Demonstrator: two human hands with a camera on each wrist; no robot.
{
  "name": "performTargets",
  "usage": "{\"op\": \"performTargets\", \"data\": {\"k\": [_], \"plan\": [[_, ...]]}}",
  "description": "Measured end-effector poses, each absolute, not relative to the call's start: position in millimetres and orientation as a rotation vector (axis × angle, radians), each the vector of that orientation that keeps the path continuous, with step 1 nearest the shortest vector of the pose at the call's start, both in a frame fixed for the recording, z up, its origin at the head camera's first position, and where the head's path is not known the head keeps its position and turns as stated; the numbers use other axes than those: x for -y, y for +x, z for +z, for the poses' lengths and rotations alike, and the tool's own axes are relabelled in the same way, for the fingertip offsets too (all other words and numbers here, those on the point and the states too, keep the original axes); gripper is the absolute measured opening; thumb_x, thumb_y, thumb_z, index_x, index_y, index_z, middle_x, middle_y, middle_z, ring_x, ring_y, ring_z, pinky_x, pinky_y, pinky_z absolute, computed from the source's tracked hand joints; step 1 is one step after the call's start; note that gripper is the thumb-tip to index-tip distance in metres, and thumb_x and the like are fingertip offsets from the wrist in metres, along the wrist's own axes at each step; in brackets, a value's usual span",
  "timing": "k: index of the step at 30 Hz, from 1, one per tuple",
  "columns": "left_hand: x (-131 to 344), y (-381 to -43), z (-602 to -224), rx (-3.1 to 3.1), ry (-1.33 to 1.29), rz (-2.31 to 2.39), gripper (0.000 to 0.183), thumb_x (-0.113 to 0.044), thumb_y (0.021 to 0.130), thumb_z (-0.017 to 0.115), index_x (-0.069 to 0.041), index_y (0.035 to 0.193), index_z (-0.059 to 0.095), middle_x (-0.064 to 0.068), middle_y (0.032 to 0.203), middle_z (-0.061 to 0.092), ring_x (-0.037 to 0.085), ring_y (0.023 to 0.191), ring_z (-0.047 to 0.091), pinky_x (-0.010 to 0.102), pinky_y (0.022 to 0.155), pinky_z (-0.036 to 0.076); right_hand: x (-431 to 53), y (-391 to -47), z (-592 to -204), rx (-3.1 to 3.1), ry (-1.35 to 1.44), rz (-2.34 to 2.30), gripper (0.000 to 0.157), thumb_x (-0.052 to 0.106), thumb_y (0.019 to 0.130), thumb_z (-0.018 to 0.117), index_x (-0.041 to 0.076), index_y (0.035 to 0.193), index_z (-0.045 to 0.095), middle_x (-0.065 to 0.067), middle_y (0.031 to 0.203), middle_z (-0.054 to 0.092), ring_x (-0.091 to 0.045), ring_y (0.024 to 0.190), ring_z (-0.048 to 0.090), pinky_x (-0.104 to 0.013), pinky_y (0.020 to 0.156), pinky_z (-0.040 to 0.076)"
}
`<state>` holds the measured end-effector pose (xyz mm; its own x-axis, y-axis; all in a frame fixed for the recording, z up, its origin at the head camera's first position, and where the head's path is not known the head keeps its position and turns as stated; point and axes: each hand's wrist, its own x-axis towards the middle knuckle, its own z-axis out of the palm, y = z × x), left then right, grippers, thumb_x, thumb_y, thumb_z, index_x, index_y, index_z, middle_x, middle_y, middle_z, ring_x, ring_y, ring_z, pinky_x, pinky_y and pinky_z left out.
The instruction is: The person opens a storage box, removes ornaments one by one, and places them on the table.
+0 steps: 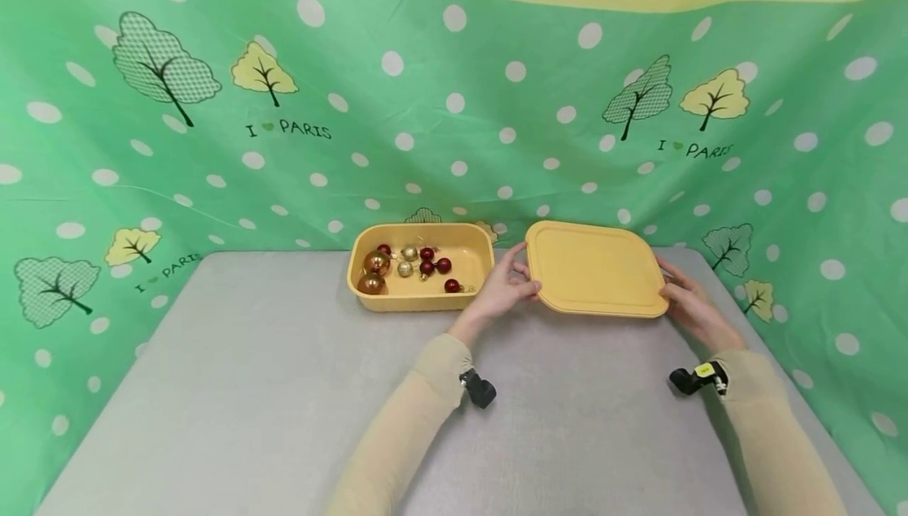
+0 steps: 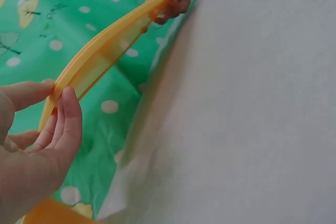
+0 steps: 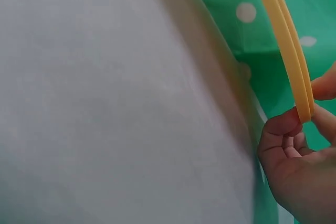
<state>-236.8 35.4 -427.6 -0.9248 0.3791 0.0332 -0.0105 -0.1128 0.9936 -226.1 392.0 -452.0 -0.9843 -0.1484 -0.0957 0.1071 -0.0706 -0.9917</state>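
Note:
A yellow rectangular lid (image 1: pixel 596 268) with rounded corners is held above the table, right of the yellow container (image 1: pixel 418 305). My left hand (image 1: pixel 502 289) pinches its left edge between thumb and fingers. At the opposite edge, my right hand (image 1: pixel 691 307) grips the lid's right side. Both wrist views show the lid (image 2: pixel 100 43) edge-on, clear of the grey surface. Inside the open container lie small baubles: two larger copper ones (image 1: pixel 372 283), two pale gold ones (image 1: pixel 405 269) and several dark red ones (image 1: pixel 443 265).
The grey tabletop (image 1: pixel 284 390) stretches in front of the container. A green curtain (image 1: pixel 454 138) with white dots and printed trees hangs behind and along both sides. Small black cameras (image 1: pixel 479 388) are strapped to the wrists over beige sleeves.

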Motion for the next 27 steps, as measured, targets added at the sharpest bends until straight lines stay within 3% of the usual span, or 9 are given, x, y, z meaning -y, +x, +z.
{"op": "performTargets", "data": {"k": [6,13,18,23,27], "plan": [[-45,-237,-435,-1.935,0.373,2.079,0.079,0.012,0.087,0.061,-0.004,0.153,0.022,0.009,0.094,0.048,0.014,0.069,0.059,0.045,0.08,0.056,-401,-233,-449,-2.171,0.003,-1.974,0.068,-0.003,0.096,0.04,0.004,0.155,0.006,-0.002,0.123,0.038,-0.002,0.09,0.054,-0.018,0.074,0.049],[-48,-244,-459,-1.944,0.237,2.077,0.077,0.013,0.087,0.059,-0.004,0.152,0.023,0.009,0.091,0.048,0.014,0.068,0.055,0.034,0.071,0.058,-399,-239,-447,-2.351,0.027,-1.734,0.068,0.004,0.097,0.043,0.0,0.154,0.006,-0.021,0.137,0.031,0.0,0.091,0.053,-0.019,0.075,0.049],[-48,-245,-465,-1.956,0.161,2.075,0.071,0.013,0.089,0.056,-0.002,0.151,0.026,0.008,0.089,0.045,0.014,0.07,0.054,0.033,0.073,0.058,-394,-238,-446,-2.372,-0.026,-1.701,0.066,0.006,0.098,0.046,-0.008,0.151,0.008,-0.028,0.137,0.031,0.003,0.09,0.054,-0.018,0.075,0.05],[-49,-243,-464,-1.989,0.076,2.06,0.065,0.01,0.092,0.054,-0.001,0.15,0.028,0.008,0.093,0.048,0.014,0.071,0.055,0.026,0.07,0.056,-393,-238,-447,-2.413,-0.032,-1.626,0.065,0.011,0.099,0.05,-0.013,0.148,0.014,-0.031,0.135,0.033,0.003,0.087,0.056,-0.018,0.076,0.051],[-50,-241,-463,-1.988,0.035,2.072,0.063,0.009,0.092,0.054,0.0,0.149,0.029,0.011,0.106,0.051,0.016,0.078,0.059,0.027,0.071,0.056,-393,-238,-449,-2.461,0.003,-1.561,0.065,0.015,0.099,0.052,-0.012,0.148,0.019,-0.025,0.129,0.04,0.001,0.085,0.057,-0.019,0.075,0.052]]}}
